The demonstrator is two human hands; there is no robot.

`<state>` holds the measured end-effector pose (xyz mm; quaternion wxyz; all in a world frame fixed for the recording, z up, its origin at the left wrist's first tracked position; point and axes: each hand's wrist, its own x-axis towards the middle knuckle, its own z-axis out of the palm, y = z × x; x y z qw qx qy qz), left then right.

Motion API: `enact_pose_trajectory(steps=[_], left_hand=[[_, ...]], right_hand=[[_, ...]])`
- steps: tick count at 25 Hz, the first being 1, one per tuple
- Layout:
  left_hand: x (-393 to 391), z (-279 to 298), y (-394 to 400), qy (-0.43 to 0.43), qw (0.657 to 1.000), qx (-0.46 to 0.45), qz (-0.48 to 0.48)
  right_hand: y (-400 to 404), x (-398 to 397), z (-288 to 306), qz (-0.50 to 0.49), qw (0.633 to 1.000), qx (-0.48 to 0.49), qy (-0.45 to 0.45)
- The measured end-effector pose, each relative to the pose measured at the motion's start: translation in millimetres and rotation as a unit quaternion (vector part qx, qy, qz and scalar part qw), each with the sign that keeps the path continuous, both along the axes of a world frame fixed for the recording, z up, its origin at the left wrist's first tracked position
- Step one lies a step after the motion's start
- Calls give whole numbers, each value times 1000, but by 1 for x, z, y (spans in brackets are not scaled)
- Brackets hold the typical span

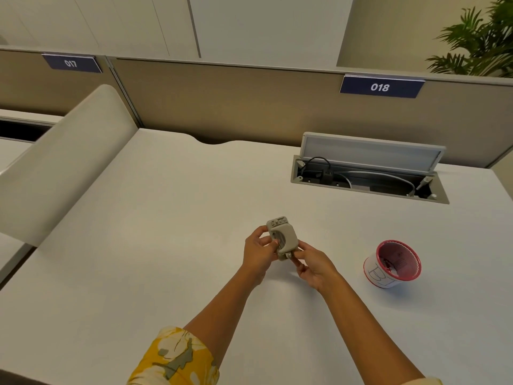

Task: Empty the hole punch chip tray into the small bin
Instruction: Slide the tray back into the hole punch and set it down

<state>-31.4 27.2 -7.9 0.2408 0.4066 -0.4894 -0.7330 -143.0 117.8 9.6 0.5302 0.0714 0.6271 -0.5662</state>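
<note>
Head view: both hands meet above the white desk [144, 245], holding a small grey hole punch [282, 238] between them, lifted clear of the surface. The left hand [256, 252] curls round the punch's left side, its fingers [261, 232] closed against the body with the thumb across the near face. The right hand [312, 263] pinches the punch's lower end, fingertips [298, 252] pressed tight on the bottom corner, the remaining fingers folded under toward the palm. The punch stands tilted, upper end leaning away from the person, its underside turned toward the camera; whether the chip tray is open or shut cannot be told at this size.

To the right of the right hand's fingers, well apart from them, the small bin [392, 264] sits upright on the desk: a red-rimmed round cup with a white side bearing hand-drawn letters, some scraps visible inside. Beyond the fingers, farther back on the desk, a cable hatch [369, 173] stands with its lid raised, cables showing within. A number plate reading 018 [381, 86] hangs on the partition behind, and a yellow patterned sleeve [177, 357] covers the left upper arm
</note>
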Motion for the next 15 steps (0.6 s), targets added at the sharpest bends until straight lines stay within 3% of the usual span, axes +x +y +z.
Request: enact_pose_trajectory(steps=[9,15], left_hand=[[-17,-4,-38,36,993,47,102],[-37,-19,-72,-1,990,16,141]], right_hand=[[-47,4,-8,-36,997,-48,43],[-87,7,-14,51,959,-44,276]])
